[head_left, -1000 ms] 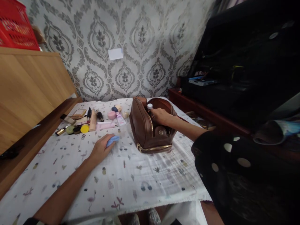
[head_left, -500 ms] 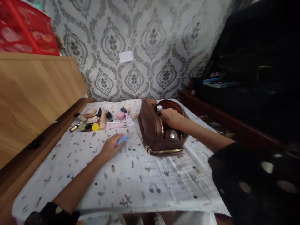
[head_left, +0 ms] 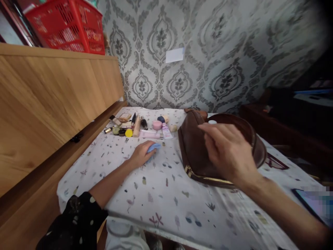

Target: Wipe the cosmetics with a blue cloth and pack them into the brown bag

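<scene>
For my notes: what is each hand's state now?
Left hand: closed, holding crumpled blue cloth.
Right hand: by brown leather bag; grip cannot be told.

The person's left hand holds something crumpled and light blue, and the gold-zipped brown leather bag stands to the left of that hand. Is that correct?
Not quite: the head view shows the gold-zipped brown leather bag to the right of the left hand. That hand does hold the crumpled light-blue item.

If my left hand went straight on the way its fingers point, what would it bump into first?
Probably the side of the brown bag, with the blue item in your left hand touching first. Depth is hard to judge; the small tubes seem farther back.
</scene>
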### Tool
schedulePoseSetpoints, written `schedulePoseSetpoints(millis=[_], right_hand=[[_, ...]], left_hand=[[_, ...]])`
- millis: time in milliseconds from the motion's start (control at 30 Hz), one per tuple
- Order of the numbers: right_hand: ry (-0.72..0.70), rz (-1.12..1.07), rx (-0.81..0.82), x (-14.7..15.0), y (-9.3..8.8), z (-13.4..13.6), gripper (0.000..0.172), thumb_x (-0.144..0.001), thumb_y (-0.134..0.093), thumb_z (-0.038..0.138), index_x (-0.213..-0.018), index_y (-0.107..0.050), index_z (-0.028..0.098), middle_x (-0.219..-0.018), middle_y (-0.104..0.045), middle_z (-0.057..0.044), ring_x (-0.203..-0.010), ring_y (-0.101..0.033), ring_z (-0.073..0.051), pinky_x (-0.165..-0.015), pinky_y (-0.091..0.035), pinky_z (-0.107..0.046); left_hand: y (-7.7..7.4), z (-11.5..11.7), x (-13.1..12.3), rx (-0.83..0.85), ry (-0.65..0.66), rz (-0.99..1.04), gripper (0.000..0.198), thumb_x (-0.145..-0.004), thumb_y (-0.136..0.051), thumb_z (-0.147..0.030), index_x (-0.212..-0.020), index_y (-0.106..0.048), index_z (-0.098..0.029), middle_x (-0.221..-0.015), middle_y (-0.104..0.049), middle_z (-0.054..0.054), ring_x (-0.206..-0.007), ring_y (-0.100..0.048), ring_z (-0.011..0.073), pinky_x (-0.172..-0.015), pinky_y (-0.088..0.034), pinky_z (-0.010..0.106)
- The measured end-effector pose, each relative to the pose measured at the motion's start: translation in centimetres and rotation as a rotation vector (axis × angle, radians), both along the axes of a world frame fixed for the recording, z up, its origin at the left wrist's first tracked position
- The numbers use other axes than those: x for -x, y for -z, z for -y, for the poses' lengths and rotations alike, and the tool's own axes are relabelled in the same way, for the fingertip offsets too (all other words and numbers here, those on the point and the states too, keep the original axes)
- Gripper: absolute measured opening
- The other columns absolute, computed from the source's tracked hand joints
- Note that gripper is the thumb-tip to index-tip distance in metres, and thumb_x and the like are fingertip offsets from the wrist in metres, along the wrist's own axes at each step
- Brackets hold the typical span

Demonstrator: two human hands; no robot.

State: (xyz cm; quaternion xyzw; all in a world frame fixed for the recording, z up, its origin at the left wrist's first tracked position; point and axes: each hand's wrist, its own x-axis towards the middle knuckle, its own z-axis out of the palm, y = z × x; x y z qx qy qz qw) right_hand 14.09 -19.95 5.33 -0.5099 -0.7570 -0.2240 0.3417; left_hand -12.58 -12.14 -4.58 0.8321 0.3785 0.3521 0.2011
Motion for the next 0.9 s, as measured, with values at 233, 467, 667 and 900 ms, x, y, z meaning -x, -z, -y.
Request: schedulePoseSetpoints(millis=[233,467,667,900], right_hand=[[-0.234,-0.131,0.531,9.0,7.2,-0.4,0.057,-0.094,-0.047,0.024,-0.15,-0.04,0.012,-0.154,-0.043,-0.02,-0.119,-0.064,-0.031,-0.09,-0.06,-0.046],[-0.377,-0.419,0.472,10.2,9.6,-4.7,0.04,-0.092,-0.045,0.015,-0.124,-0.068,0.024,-0.116,-0.072,-0.01,-0.106,-0.069,-0.024,-0.092,-0.057,-0.039],[-0.364,-0.556,0.427,9.5,10.5,-5.0,0.024,-0.09,-0.052,0.02,-0.099,-0.074,0.023,-0.092,-0.073,-0.007,-0.085,-0.069,-0.022,-0.08,-0.054,-0.034],[-0.222,-0.602,0.563,9.3,10.8,-4.6,0.019,-0.088,-0.058,0.028,-0.103,-0.069,0.022,-0.064,-0.059,0.002,-0.057,-0.055,-0.016,-0.061,-0.043,-0.026]], left_hand=[[0.0,0.7,-1.7,0.535,0.121,0.543,0.052,-0.086,-0.058,-0.064,-0.099,-0.068,-0.014,-0.091,-0.069,0.005,-0.087,-0.06,0.0191,-0.081,-0.047,0.028],[0.9,-0.4,-1.5,0.871,0.036,0.747,0.059,-0.051,-0.085,-0.064,-0.075,-0.068,-0.013,-0.066,-0.063,0.0,-0.065,-0.055,0.013,-0.063,-0.041,0.024],[0.9,-0.1,-1.3,0.83,0.069,0.623,0.054,-0.06,-0.081,-0.064,-0.069,-0.066,-0.013,-0.058,-0.054,-0.003,-0.056,-0.045,0.0092,-0.056,-0.034,0.022],[0.9,0.0,-1.2,0.741,0.086,0.499,0.053,-0.074,-0.072,-0.065,-0.071,-0.06,-0.013,-0.062,-0.049,-0.003,-0.059,-0.043,0.0091,-0.056,-0.035,0.021]])
